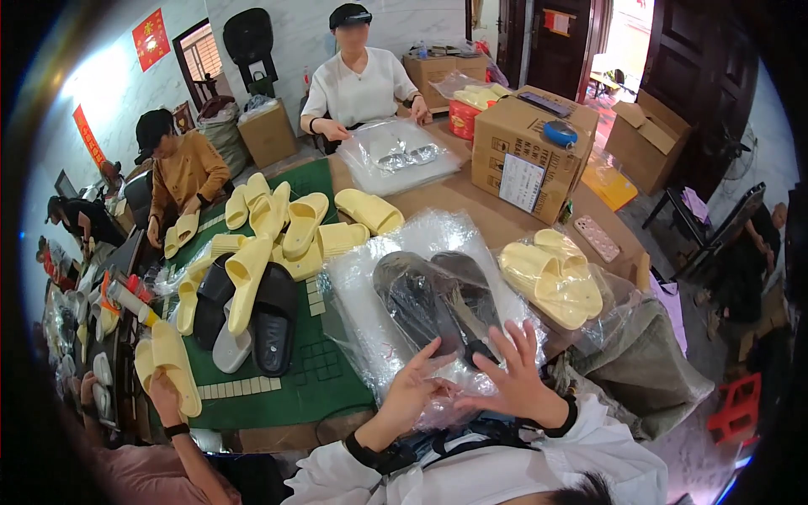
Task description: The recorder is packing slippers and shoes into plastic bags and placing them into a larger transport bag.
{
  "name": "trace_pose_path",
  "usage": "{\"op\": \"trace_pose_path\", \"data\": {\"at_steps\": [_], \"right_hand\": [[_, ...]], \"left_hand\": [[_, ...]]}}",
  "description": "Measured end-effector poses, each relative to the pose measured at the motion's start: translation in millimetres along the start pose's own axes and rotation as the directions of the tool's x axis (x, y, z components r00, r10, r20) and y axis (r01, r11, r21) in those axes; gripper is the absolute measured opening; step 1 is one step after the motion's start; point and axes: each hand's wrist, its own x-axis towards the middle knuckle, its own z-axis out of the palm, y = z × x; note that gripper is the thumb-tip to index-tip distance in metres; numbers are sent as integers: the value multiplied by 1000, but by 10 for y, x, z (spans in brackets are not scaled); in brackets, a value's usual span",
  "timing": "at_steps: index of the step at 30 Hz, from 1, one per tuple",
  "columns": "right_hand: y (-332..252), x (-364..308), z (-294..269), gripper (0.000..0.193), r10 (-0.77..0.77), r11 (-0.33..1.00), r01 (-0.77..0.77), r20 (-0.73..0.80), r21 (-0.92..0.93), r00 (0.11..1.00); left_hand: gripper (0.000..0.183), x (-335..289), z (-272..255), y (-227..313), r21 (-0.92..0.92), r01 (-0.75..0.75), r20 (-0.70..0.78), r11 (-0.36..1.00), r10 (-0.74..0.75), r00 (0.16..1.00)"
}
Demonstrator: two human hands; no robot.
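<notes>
A pair of black slide slippers (412,295) lies under clear plastic on a stack of clear plastic bags (349,273) in front of me. At the near edge of the stack, my left hand (410,394) has its fingers apart and appears to hold nothing. Beside it on the right, my right hand (523,385) is spread wide over the bag's near end, also with nothing in it. Whether either hand touches the plastic I cannot tell. Right of the stack, a pair of yellow slippers (555,282) sits in a clear bag.
Loose yellow slippers (305,223), black ones (273,320) and a grey one (231,341) are heaped on the green mat (324,404). A cardboard box (522,151) and a phone (596,238) stand to the right. A co-worker across (366,88) handles clear bags; another's hand (164,396) grips yellow slippers.
</notes>
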Motion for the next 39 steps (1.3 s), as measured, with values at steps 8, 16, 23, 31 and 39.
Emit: {"op": "trace_pose_path", "data": {"at_steps": [8,16,23,31,39], "right_hand": [[249,187,-96,85,214,901,-23,396,-433,893],[839,580,-279,59,121,930,-264,-462,-257,878],[1117,624,-870,44,12,674,-338,-448,-657,894],[1385,103,-861,35,137,581,-672,-759,-459,637],[574,115,-82,33,110,962,-213,-472,-169,874]], "left_hand": [[71,-117,237,-24,250,-200,211,948,148,966],[70,-160,336,192,494,-489,319,719,373,871],[57,-190,93,478,456,-416,-139,787,525,840],[53,-135,-115,597,439,-422,-293,793,570,768],[55,39,-337,856,485,-425,-359,764,617,700]]}}
